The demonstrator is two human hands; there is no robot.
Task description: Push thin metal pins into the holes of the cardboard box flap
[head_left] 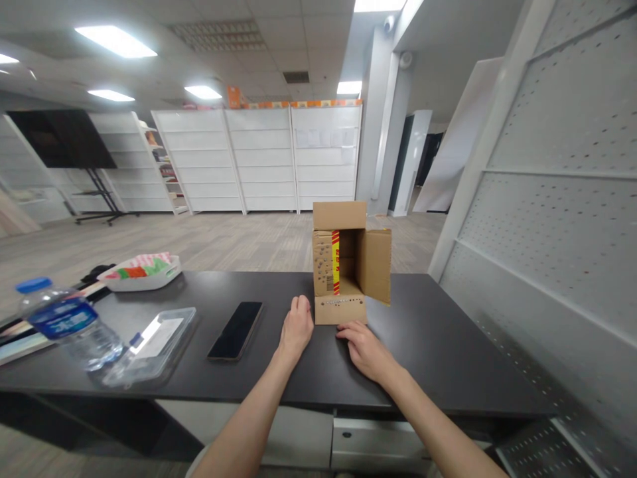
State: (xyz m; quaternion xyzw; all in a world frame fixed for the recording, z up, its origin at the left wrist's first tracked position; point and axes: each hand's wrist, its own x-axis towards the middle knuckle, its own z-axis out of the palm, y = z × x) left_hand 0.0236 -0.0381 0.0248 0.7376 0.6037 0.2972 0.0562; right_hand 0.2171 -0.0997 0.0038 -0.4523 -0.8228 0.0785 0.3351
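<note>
A small brown cardboard box lies on its side on the dark desk, its opening facing me. Its flaps are spread: one up, one down toward me, one out to the right, and one on the left with a red and yellow tape strip. Just left of the lower flap, my left hand rests with curled fingers; its palm side is hidden. My right hand lies low on the desk with loosely stretched fingers, the tips at the flap's near edge. Whether they touch the flap, I cannot tell.
A black phone lies left of my hands. Farther left are a clear plastic case, a water bottle with a blue cap, and a white basket holding colourful cloth. On the right stands a white perforated panel.
</note>
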